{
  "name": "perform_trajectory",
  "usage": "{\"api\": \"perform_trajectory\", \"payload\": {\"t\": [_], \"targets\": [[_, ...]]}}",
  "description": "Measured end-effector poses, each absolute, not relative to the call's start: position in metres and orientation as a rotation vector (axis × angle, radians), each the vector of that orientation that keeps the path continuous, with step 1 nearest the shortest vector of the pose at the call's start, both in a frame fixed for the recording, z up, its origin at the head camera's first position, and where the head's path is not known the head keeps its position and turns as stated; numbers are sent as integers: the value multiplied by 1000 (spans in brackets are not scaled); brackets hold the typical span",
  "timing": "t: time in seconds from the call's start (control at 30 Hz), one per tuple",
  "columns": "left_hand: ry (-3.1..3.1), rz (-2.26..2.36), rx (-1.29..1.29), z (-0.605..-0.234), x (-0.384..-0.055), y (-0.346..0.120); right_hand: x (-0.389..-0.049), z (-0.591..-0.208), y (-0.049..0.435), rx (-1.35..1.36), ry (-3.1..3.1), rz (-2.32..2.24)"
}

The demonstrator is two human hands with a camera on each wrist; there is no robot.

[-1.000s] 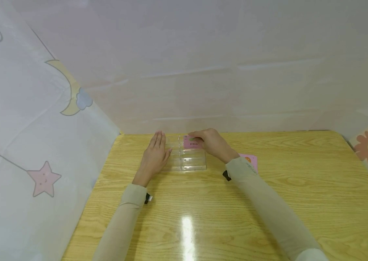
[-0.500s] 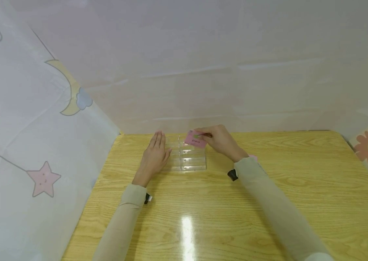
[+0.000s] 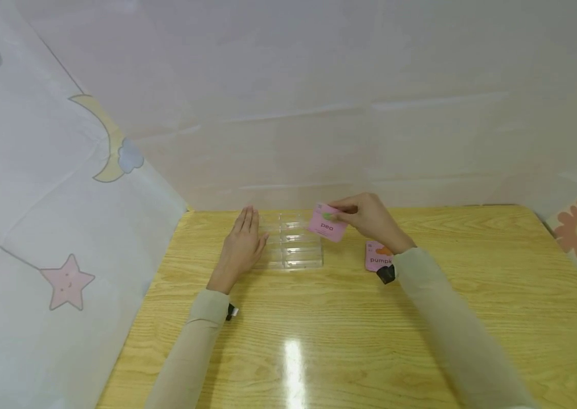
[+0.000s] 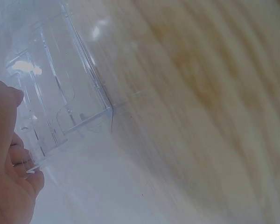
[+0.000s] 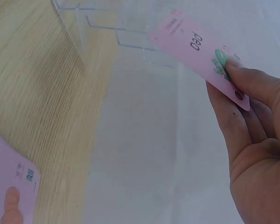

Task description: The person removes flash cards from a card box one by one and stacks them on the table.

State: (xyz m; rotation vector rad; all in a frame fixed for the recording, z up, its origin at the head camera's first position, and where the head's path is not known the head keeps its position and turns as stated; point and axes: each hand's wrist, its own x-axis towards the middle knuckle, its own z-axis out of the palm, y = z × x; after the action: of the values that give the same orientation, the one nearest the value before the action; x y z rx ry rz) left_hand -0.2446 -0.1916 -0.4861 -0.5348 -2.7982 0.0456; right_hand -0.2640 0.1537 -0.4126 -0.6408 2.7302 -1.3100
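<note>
My right hand (image 3: 375,218) pinches a pink card (image 3: 328,222) between thumb and fingers, beside the right edge of a clear plastic rack. The card is printed "pea" with a green pod; in the right wrist view this card (image 5: 200,51) is tilted, with a dark hole near the held corner. The rack (image 3: 302,250) has rows of clear slots and stands near the table's back edge. My left hand (image 3: 240,241) rests at the rack's left side, fingers extended together and thumb over the slots. The left wrist view shows its fingertips (image 4: 19,154) at the rack's edge.
A stack of pink cards (image 3: 377,258) lies right of the rack, the top one printed "pumpk…" and partly covered by the right wrist. The wooden table (image 3: 329,329) meets a pale wall sheet (image 3: 349,142) behind and another on the left.
My right hand has drawn the pea card away from over the back of the rack to the right, tilting it. The pumpkin stack has come into fuller view. My left hand stays put.
</note>
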Motion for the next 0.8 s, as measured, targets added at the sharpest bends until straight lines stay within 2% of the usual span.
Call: {"api": "perform_trajectory", "payload": {"t": [0.8], "targets": [[-2795, 76, -553, -485, -243, -191, -268, -439, 229, -534, 2569, -1247]]}}
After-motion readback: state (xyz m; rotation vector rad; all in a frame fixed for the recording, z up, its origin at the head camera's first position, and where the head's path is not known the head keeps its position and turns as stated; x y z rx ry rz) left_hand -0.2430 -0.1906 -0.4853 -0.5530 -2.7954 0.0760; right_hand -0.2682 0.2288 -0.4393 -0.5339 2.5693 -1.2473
